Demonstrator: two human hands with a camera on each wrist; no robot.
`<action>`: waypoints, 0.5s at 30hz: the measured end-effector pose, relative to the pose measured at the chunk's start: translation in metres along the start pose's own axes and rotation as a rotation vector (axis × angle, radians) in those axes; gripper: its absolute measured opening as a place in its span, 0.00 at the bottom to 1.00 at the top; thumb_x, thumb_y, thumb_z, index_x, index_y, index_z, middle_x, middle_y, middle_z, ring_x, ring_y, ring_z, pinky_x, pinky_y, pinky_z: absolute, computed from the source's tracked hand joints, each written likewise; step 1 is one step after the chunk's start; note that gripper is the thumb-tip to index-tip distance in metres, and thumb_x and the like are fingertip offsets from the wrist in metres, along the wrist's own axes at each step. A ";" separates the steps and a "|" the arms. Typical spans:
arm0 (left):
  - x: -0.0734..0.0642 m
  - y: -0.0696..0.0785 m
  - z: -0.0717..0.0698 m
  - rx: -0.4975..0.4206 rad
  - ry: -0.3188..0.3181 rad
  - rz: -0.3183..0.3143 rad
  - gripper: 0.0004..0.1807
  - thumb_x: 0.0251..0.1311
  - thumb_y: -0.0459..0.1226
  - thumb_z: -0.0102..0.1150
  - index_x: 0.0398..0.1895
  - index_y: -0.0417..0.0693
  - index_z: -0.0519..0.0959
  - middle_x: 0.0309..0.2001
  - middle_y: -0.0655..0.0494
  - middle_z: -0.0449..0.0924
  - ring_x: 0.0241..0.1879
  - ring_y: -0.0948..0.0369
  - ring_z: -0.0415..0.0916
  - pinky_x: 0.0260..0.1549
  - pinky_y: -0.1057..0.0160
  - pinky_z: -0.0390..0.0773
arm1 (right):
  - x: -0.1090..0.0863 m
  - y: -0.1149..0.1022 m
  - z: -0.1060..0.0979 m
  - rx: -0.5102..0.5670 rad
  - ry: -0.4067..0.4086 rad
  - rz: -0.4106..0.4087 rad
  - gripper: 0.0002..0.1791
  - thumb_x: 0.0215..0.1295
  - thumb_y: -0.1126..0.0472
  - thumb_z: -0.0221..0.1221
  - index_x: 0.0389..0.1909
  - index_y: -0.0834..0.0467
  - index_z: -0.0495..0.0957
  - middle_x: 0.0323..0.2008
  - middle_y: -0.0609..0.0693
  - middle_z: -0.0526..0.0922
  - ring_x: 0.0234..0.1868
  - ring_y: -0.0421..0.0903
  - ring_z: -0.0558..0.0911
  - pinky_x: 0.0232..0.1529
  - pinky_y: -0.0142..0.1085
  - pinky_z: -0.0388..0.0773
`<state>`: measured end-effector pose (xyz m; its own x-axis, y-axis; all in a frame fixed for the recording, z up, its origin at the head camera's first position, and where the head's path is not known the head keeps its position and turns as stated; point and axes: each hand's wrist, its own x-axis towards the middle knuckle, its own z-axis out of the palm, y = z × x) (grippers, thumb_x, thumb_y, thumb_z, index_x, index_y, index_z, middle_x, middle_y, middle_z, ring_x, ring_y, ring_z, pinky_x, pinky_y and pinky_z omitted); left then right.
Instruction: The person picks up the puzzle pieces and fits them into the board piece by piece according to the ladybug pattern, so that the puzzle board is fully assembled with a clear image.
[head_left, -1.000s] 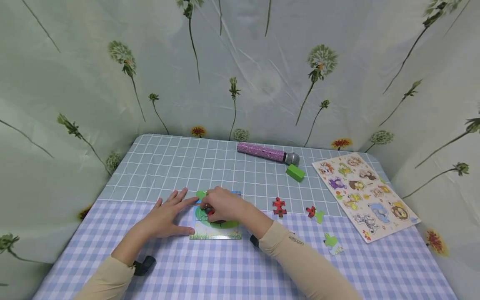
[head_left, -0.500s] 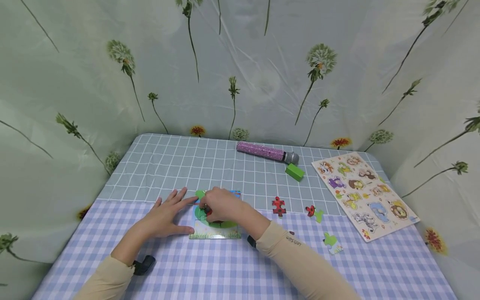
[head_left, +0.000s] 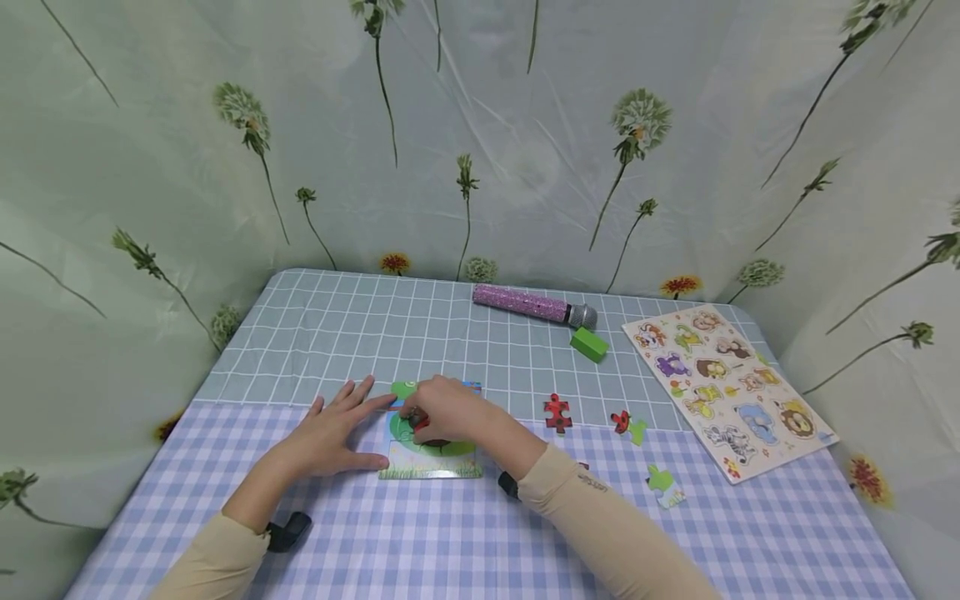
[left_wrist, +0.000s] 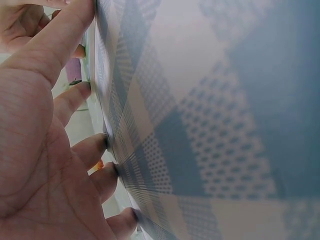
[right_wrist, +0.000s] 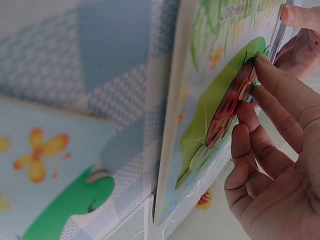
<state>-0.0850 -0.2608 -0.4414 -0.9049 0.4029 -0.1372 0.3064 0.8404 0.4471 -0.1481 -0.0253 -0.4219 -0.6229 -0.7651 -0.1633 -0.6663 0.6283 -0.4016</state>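
Observation:
A flat puzzle board (head_left: 431, 468) with a ladybug on green leaf and grass lies on the checked cloth. My left hand (head_left: 326, 437) lies flat with spread fingers, its thumb and index finger touching the board's left edge. Over the ladybug picture, my right hand (head_left: 450, 408) has curled fingers and seems to pinch a small puzzle piece, mostly hidden in the head view. The right wrist view shows thumb and fingertips at the red ladybug (right_wrist: 227, 107) on the board. Right of the board lie loose pieces: a red one (head_left: 557, 414), a red-and-green one (head_left: 637, 432) and a green-and-pale one (head_left: 663, 485).
A purple glitter microphone (head_left: 525, 302) lies at the back, beside a green block (head_left: 590, 344). An animal puzzle board (head_left: 720, 375) rests at the right. Part of another dark red piece (head_left: 583, 467) shows by the right sleeve. Flowered curtains enclose the table.
My right hand shifts very slightly over the ladybug picture, staying at the same spot. My left hand and the loose pieces keep their places.

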 end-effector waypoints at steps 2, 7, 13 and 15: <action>0.000 0.000 0.000 -0.001 0.000 0.000 0.53 0.55 0.62 0.78 0.83 0.60 0.67 0.86 0.35 0.51 0.83 0.28 0.47 0.70 0.14 0.48 | -0.001 0.000 -0.001 -0.013 -0.003 -0.006 0.20 0.66 0.53 0.76 0.58 0.49 0.90 0.45 0.42 0.92 0.39 0.34 0.83 0.40 0.27 0.79; 0.000 0.001 0.000 0.006 -0.001 -0.001 0.53 0.54 0.62 0.78 0.83 0.60 0.67 0.86 0.35 0.51 0.83 0.28 0.48 0.70 0.14 0.49 | -0.006 0.004 -0.002 -0.072 0.005 -0.047 0.22 0.68 0.49 0.74 0.61 0.47 0.88 0.47 0.44 0.88 0.41 0.37 0.80 0.41 0.30 0.78; 0.000 0.001 0.000 0.015 0.003 -0.004 0.53 0.54 0.63 0.79 0.82 0.60 0.68 0.86 0.35 0.52 0.83 0.28 0.48 0.70 0.15 0.50 | -0.020 0.018 -0.009 -0.063 0.024 -0.008 0.25 0.70 0.45 0.72 0.64 0.48 0.86 0.41 0.45 0.83 0.37 0.39 0.76 0.37 0.32 0.74; 0.000 0.001 0.000 0.015 0.005 -0.004 0.53 0.54 0.63 0.79 0.82 0.60 0.68 0.86 0.35 0.52 0.83 0.28 0.48 0.70 0.15 0.50 | -0.026 0.026 -0.013 -0.040 0.030 0.009 0.25 0.70 0.46 0.72 0.64 0.49 0.85 0.42 0.46 0.83 0.39 0.40 0.78 0.41 0.34 0.76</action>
<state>-0.0849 -0.2598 -0.4403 -0.9075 0.3978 -0.1349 0.3072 0.8475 0.4328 -0.1542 0.0123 -0.4165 -0.6408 -0.7550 -0.1391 -0.6760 0.6407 -0.3639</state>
